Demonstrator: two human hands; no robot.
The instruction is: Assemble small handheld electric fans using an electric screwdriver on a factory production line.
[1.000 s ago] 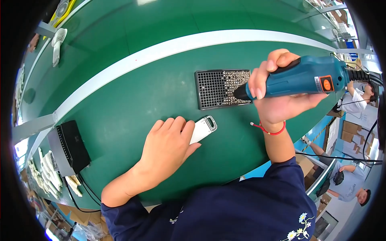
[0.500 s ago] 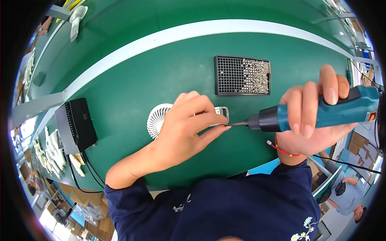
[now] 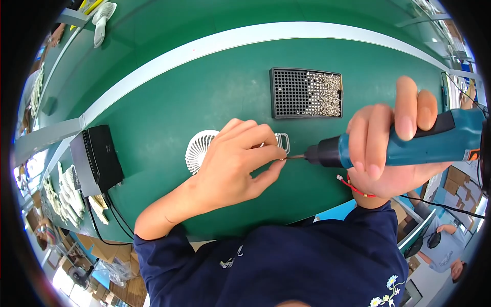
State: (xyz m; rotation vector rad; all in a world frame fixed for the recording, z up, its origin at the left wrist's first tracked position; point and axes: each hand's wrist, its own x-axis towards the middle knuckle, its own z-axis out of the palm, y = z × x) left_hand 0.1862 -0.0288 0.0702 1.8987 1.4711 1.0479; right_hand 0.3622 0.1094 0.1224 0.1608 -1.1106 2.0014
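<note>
My right hand (image 3: pixel 381 140) is wrapped round a teal and black electric screwdriver (image 3: pixel 424 146), its bit (image 3: pixel 295 157) pointing left. At the bit's tip, the thumb and forefinger of my left hand (image 3: pixel 238 161) are pinched together; whatever is between them is too small to make out. Beneath that hand lies a white handheld fan (image 3: pixel 199 148). Its round slatted head shows on the left and a looped end on the right, while my hand hides the middle. Beyond my hands sits a black screw tray (image 3: pixel 289 94), its right part heaped with small silver screws (image 3: pixel 326 94).
A black box (image 3: pixel 104 156) with cables stands at the left on the green table (image 3: pixel 153 123). More white fan parts (image 3: pixel 69 194) lie at the far left edge. Behind a white divider strip (image 3: pixel 230 38) rests another white fan (image 3: pixel 102 23). A person (image 3: pixel 442 240) is at lower right.
The screwdriver and my right hand have shifted slightly left. My left hand keeps its pinch at the bit's tip, moved slightly left too. The whole view has shifted a little.
</note>
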